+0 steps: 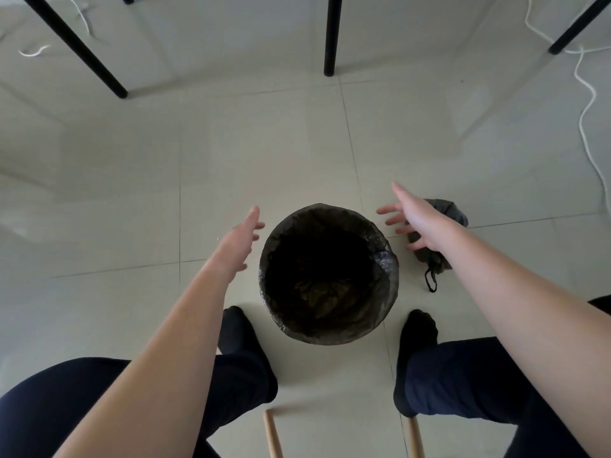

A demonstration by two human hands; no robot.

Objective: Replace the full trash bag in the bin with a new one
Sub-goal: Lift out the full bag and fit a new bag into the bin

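Flanking the bag-lined bin [389, 259]: left hand [239, 241], right hand [417, 223], both spread wide, empty.

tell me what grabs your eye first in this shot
A round black-lined trash bin sits on the floor between two socked feet. The left hand and right hand hover open either side of it. A crumpled grey bag lies just beyond the right hand.
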